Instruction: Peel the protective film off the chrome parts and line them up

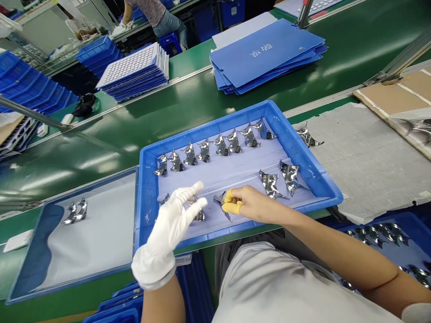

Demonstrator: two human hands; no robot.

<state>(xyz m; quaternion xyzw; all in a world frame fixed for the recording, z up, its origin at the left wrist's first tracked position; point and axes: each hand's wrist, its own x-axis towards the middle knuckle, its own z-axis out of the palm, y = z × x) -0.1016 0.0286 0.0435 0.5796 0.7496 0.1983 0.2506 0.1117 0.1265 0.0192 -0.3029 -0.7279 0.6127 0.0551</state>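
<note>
My right hand (247, 202), with yellow covers on its fingertips, pinches a shiny curved metal part (219, 200) low over the blue tray (269, 107). My left hand (177, 213), in a white glove, is held over the tray's front left with thumb and fingers apart. Partly hidden behind the glove is another chrome part (201, 216). Along the tray's far side runs a row of several similar parts (221, 146). Two larger-looking ones, including one chrome piece (292, 176), lie at the tray's right side.
On the left, a second tray (90, 251) holds two chrome parts. Blue sheets (269, 51) are stacked across the green bench (111, 130). One part (308, 136) rests on grey padding (343, 166) at right. A lower tray (414, 220) holds several more. A person (164, 22) sits in the background.
</note>
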